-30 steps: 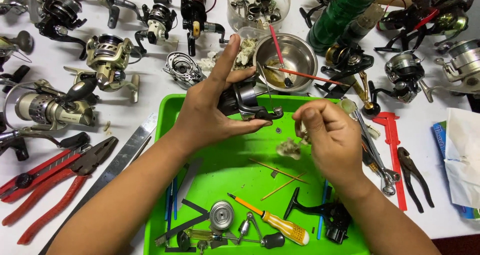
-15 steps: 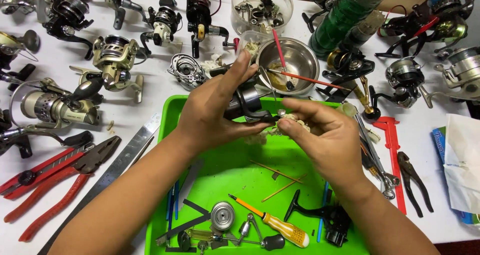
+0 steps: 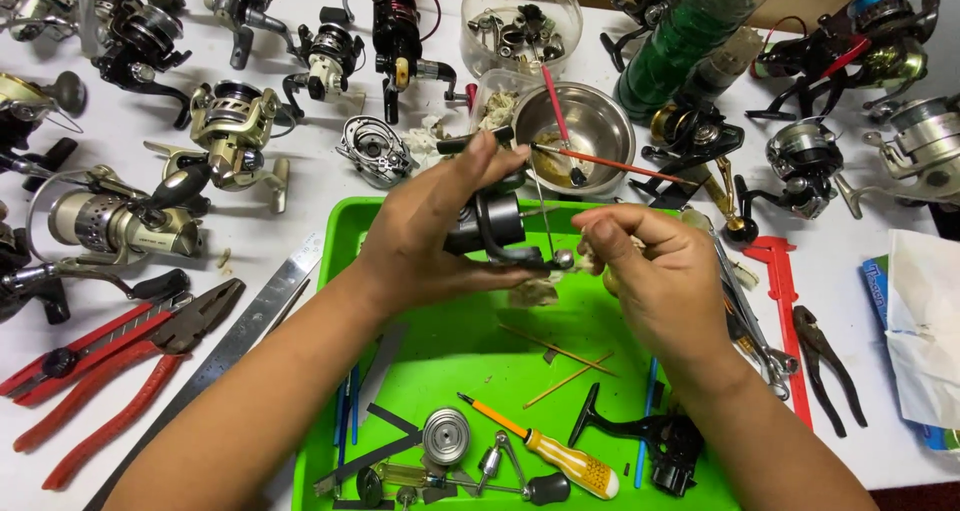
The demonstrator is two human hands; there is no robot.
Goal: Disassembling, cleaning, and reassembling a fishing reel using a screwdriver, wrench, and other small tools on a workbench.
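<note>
Over the green tray [image 3: 450, 356], my left hand [image 3: 430, 236] grips a dark fishing reel body [image 3: 490, 226], thumb on top and fingers underneath. My right hand [image 3: 655, 276] is pinched on a scrap of whitish tissue [image 3: 535, 289] pressed against the reel's metal end [image 3: 563, 260]. Both hands meet at the reel above the tray's far half.
In the tray lie a yellow-handled screwdriver [image 3: 560, 456], a silver spool [image 3: 446, 435], a black reel handle [image 3: 650, 439] and thin wooden sticks [image 3: 560, 351]. Behind stand a steel bowl [image 3: 590, 131], a clear tub [image 3: 520, 16] and several reels [image 3: 230, 131]. Red pliers [image 3: 120, 356] lie left, a red caliper [image 3: 785, 311] right.
My right hand has moved left from the tray's middle up to the reel's end with the tissue. My left hand has lifted the reel slightly toward me.
</note>
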